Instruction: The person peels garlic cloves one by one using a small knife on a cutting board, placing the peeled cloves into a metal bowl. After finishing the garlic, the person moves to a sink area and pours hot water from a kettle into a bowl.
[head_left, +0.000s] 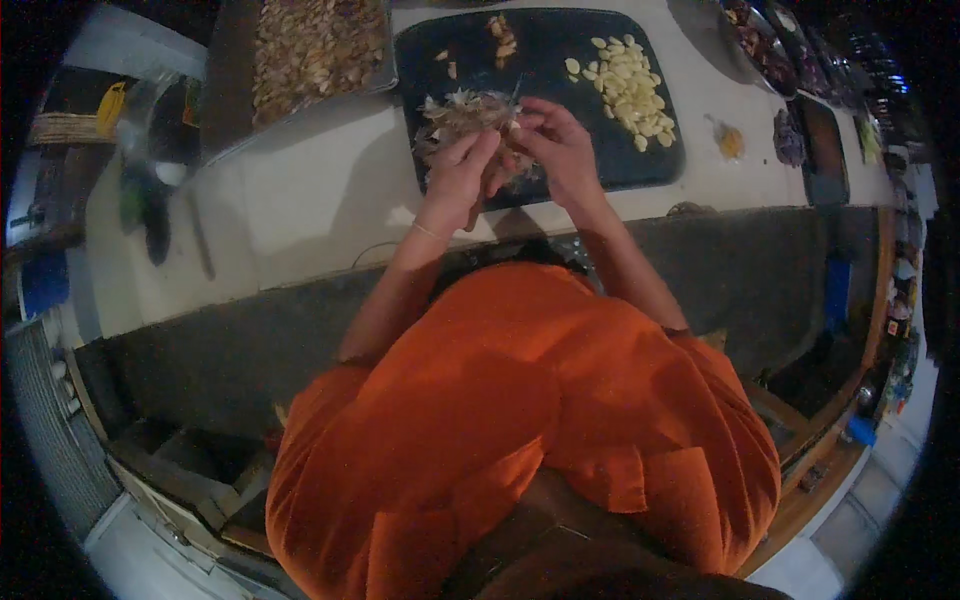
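Over the near left part of a dark cutting board (540, 67), my left hand (459, 169) and my right hand (562, 150) meet at the fingertips. Between them is a small pale garlic clove (515, 124), mostly covered by the fingers. A thin blade, apparently of a small knife (517, 88), juts up beside my right fingers; its handle is hidden. Under and behind my left hand lies a heap of papery garlic skins (465, 112). Peeled garlic cloves (626, 86) are piled on the board's right side. A few unpeeled cloves (502, 41) sit at its far side.
A large metal tray (300, 112) of unpeeled cloves stands at the left on the pale countertop (300, 202). A long utensil (200, 236) lies farther left. At right are a metal bowl (784, 86) with dark contents, a small yellowish item (727, 141) and a dark tray (825, 150).
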